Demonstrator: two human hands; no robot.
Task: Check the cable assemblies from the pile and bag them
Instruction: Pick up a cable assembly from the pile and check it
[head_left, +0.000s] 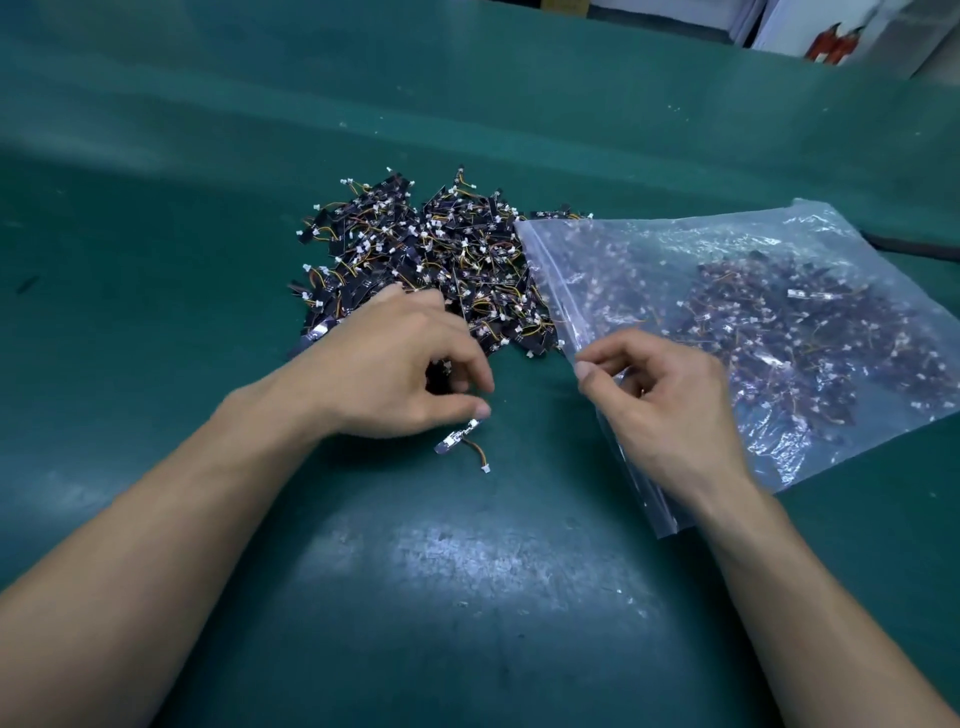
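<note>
A pile of small cable assemblies (426, 249), black strips with orange-yellow wires and white plugs, lies in the middle of the green table. My left hand (395, 364) is at the pile's near edge, its fingers curled round several dark assemblies. One assembly (460, 441) lies or hangs just below its thumb; I cannot tell if they touch. A clear zip bag (753, 291) holding many assemblies lies to the right of the pile. My right hand (665, 400) pinches the bag's near-left edge at its mouth.
The green mat (467, 597) covers the table around the pile and bag. A dark cable (909, 244) runs behind the bag at the right. Beyond the table's far edge stand white boards and a red object (831, 44).
</note>
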